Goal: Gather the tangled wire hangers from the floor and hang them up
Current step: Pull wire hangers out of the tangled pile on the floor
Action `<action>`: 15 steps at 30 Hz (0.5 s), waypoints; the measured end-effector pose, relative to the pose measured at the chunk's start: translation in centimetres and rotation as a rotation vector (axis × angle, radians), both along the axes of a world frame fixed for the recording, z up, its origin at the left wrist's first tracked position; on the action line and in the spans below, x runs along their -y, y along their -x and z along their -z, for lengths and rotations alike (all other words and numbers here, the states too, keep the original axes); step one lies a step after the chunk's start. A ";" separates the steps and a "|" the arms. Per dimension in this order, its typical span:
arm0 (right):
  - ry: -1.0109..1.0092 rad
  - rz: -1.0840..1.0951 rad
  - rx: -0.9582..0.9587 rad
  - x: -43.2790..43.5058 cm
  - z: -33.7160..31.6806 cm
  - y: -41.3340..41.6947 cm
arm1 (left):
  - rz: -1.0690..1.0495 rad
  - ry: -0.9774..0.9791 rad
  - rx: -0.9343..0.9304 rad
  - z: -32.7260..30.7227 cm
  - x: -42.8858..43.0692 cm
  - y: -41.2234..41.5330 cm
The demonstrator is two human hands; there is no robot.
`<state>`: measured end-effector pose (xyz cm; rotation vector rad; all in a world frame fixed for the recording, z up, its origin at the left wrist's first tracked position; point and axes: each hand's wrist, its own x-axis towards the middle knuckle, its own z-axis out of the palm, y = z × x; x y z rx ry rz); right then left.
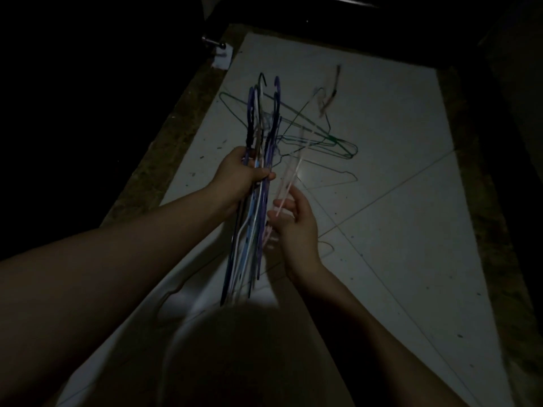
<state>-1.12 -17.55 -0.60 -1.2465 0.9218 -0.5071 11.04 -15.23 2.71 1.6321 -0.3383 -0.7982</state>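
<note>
My left hand [244, 174] grips a bundle of several wire hangers [258, 124], blue, white and dark, held upright with the hooks at the top. Just to its right, my right hand [293, 221] pinches a pale pink hanger [289, 183] that is blurred and slants up toward the far right. More tangled hangers, mostly green [323, 139], lie on the white tiled floor [396, 171] beyond both hands. Another thin wire hanger [338, 174] lies below the green ones.
The lit floor is a narrow strip between dark brown borders [182, 113]. A metal handle and a white fitting [219, 51] sit at the far left edge. A thin wire outline [176, 289] lies on the floor near my body. Everything around is dark.
</note>
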 end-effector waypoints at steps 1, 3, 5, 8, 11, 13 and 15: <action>0.027 -0.053 -0.011 -0.5 -0.1 0.1 | -0.008 0.010 0.000 -0.2 0.0 -0.2; 0.056 -0.139 -0.022 -1.3 -0.3 0.3 | -0.026 0.029 -0.001 -0.2 0.0 -0.8; 0.059 -0.196 -0.017 -1.7 -0.3 0.4 | -0.042 0.030 0.017 -0.3 -0.1 -1.3; 0.045 -0.252 0.011 -1.8 -0.6 0.2 | -0.056 0.023 0.033 -0.6 -0.3 -1.5; 0.088 -0.299 0.016 -2.0 -0.7 0.3 | -0.052 0.053 0.030 -0.8 -0.4 -1.6; 0.123 -0.313 0.011 -2.1 -0.4 0.4 | -0.042 0.053 0.031 -0.8 -0.5 -1.6; 0.154 -0.322 0.000 -2.1 -0.1 0.5 | -0.032 0.053 0.026 -0.6 -0.7 -1.6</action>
